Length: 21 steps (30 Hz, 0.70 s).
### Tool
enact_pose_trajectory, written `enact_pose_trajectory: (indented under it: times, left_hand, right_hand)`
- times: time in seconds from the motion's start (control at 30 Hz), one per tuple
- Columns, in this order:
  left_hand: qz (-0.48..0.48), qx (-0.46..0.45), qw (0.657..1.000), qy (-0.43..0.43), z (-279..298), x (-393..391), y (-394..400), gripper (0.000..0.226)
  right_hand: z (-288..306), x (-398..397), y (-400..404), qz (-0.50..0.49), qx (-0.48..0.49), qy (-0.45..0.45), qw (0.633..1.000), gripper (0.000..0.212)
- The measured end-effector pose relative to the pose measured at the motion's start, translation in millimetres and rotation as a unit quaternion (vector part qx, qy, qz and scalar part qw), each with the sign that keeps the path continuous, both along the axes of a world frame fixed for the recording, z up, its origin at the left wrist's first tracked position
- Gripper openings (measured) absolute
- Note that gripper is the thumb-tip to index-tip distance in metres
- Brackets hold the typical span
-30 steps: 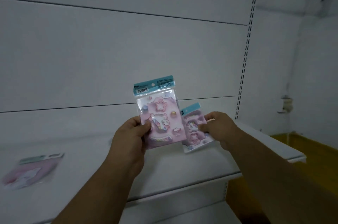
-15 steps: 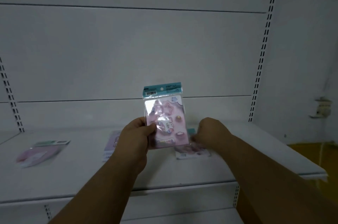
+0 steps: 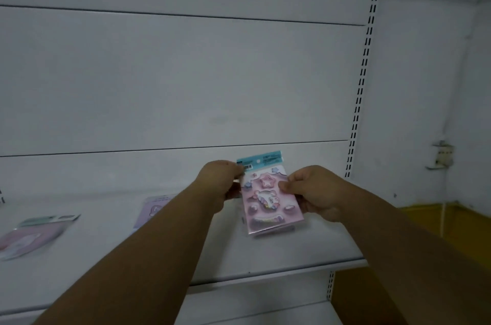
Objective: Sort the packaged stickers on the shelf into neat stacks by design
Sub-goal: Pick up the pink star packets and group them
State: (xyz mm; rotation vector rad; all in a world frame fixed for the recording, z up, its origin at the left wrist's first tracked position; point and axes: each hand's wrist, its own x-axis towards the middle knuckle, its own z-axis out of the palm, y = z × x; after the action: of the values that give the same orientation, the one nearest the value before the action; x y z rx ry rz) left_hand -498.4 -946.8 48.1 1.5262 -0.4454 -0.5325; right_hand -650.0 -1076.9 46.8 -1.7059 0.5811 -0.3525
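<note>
A pink unicorn sticker pack [image 3: 268, 200] with a teal header card is held just above the white shelf [image 3: 279, 253], right of centre. My left hand [image 3: 220, 184] pinches its upper left corner by the barcode. My right hand [image 3: 313, 192] grips its right edge, thumb on the front. A second pack's edge seems to show beneath the held one. A purple pack [image 3: 154, 209] lies flat behind my left forearm, partly hidden. Another pink pack [image 3: 29, 237] with a teal header lies at the shelf's far left.
The shelf's front lip [image 3: 265, 281] runs across below my arms, with a lower shelf [image 3: 252, 308] under it. A slotted upright [image 3: 358, 101] stands at the right of the white back panel. Yellow flooring [image 3: 451, 221] shows at the far right.
The two packs that were held apart have come together. My right hand moved onto the right edge of the pink pack, and the pack has come lower and to the right, close to the shelf.
</note>
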Motion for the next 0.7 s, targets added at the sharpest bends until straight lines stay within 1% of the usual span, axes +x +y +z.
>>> enact_pose_trajectory:
  times: [0.07, 0.13, 0.17, 0.27, 0.37, 0.43, 0.5, 0.63, 0.7]
  left_hand:
    - [0.016, 0.059, 0.997, -0.044, -4.6, 9.3, -11.9, 0.005]
    - [0.04, 0.12, 0.986, -0.108, -12.7, 19.9, -21.3, 0.007]
    - [0.05, 0.157, 0.974, -0.153, -17.6, 25.8, -25.7, 0.01]
    - [0.066, 0.259, 0.923, -0.276, -30.2, 39.1, -36.3, 0.015]
    - [0.081, 0.298, 0.883, -0.354, -38.8, 47.3, -42.1, 0.015]
    - [0.072, 0.319, 0.863, -0.385, -43.9, 51.9, -44.6, 0.014]
    - [0.057, 0.342, 0.851, -0.395, -48.8, 55.3, -46.7, 0.015]
    - [0.078, 0.349, 0.852, -0.383, -43.8, 54.1, -43.3, 0.029]
    - [0.089, 0.342, 0.852, -0.386, -36.7, 48.1, -37.7, 0.033]
  right_hand:
    - [-1.4, 3.6, -1.5, -0.022, -0.002, 0.018, 1.0, 0.018]
    - [-3.3, 10.4, -1.9, -0.058, -0.041, 0.048, 0.996, 0.021]
    - [-5.3, 15.0, -2.1, -0.077, -0.068, 0.067, 0.992, 0.023]
    - [-16.0, 31.3, -4.3, -0.125, -0.165, 0.119, 0.971, 0.032]
    - [-24.7, 40.1, -7.7, -0.127, -0.308, 0.181, 0.925, 0.039]
    - [-29.2, 43.0, -7.6, -0.127, -0.37, 0.21, 0.896, 0.043]
    - [-33.0, 44.3, -6.5, -0.124, -0.395, 0.214, 0.885, 0.041]
    - [-24.6, 39.0, 1.4, -0.116, -0.432, 0.168, 0.878, 0.026]
    - [-14.6, 37.4, 9.9, -0.113, -0.464, 0.121, 0.87, 0.028]
